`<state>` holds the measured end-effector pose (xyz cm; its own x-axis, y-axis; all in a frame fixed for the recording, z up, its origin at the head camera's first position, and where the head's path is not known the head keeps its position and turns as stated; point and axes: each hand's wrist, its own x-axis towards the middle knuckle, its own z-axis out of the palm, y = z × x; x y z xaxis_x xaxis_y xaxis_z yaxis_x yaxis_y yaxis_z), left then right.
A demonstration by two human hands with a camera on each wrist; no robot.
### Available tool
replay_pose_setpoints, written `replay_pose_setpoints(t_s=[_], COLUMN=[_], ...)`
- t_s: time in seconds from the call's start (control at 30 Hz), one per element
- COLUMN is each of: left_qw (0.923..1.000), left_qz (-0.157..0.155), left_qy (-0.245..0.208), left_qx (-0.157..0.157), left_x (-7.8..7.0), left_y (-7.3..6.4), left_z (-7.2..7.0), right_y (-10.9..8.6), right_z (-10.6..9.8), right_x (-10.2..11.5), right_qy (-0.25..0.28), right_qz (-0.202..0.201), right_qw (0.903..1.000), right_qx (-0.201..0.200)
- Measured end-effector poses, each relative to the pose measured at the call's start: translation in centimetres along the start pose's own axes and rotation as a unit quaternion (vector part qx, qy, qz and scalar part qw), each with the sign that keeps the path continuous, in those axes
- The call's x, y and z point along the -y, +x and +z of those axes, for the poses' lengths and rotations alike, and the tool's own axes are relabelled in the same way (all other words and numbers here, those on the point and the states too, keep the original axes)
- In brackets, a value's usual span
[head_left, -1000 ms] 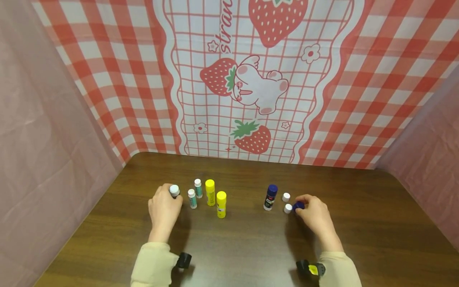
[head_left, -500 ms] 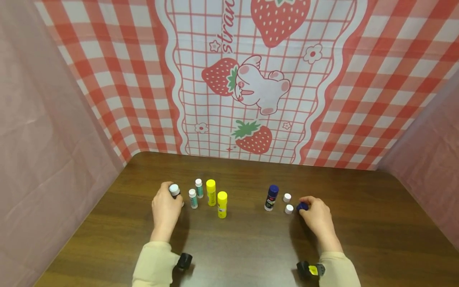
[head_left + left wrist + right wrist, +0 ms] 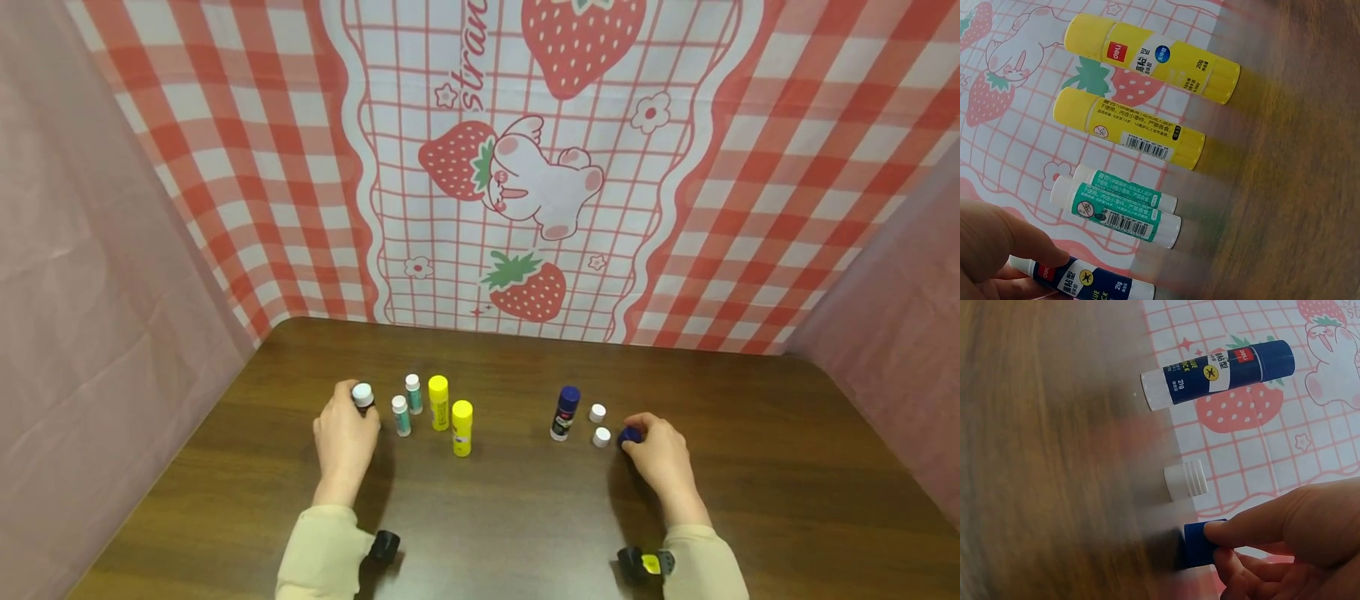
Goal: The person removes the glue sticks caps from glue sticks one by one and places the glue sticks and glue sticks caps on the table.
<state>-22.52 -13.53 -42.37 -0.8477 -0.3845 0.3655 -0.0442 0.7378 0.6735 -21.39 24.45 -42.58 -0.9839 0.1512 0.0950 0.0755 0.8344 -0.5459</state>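
Observation:
My left hand [image 3: 347, 437] holds an upright dark blue glue stick [image 3: 1085, 278], its top white and without a blue cap. Thumb and fingers grip it near the upper end. On the other side of the table, my right hand [image 3: 660, 450] pinches a blue cap [image 3: 1196, 544] between thumb and fingers, low at the tabletop. Two white caps [image 3: 602, 437] stand just left of that cap. Further left is another dark blue glue stick [image 3: 565, 414], upright with its blue cap on.
Right of my left hand stand two small teal-and-white glue sticks [image 3: 401, 417], then two yellow glue sticks [image 3: 462, 429], all upright and capped. The wooden table [image 3: 510, 517] ends at a strawberry-patterned cloth [image 3: 525, 292] behind. Pink curtains [image 3: 97, 292] hang at both sides.
My right hand has shifted slightly right with the blue cap, widening the gap to the white caps. My left hand keeps its grip on the glue stick in about the same place.

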Motion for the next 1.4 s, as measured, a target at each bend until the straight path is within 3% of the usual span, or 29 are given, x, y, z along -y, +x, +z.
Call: replay_pose_setpoints(t_s=[0.23,0.67,0.97,1.1,1.4], left_qw=[1.0,0.9995,0.9953,0.9933,0.9846], left_qz=[0.002,0.013,0.082,0.102,0.168], left_qy=[0.0,-0.021,-0.013,-0.012,-0.023], left_qx=[0.008,-0.019,-0.05,-0.052,-0.041], left_x=[-0.2,-0.9,-3.4,-4.3,-6.2], left_y=[-0.1,-0.1,-0.6,-0.9,-2.1], left_z=[0.0,-0.3,-1.7,-2.0,-1.3], right_y=[0.0,-0.1,-0.5,-0.8,-1.1], right_z=[0.2,0.6,-0.5,-1.3,-0.6], right_x=[-0.2,-0.1,1.3,2.5,5.4], right_qy=[0.001,-0.005,-0.018,-0.012,0.052], right_qz=[-0.003,-0.01,0.02,0.025,-0.071], right_qw=[1.0,0.9999,0.9996,0.9996,0.9933], right_qx=[-0.005,-0.012,0.01,-0.007,-0.076])
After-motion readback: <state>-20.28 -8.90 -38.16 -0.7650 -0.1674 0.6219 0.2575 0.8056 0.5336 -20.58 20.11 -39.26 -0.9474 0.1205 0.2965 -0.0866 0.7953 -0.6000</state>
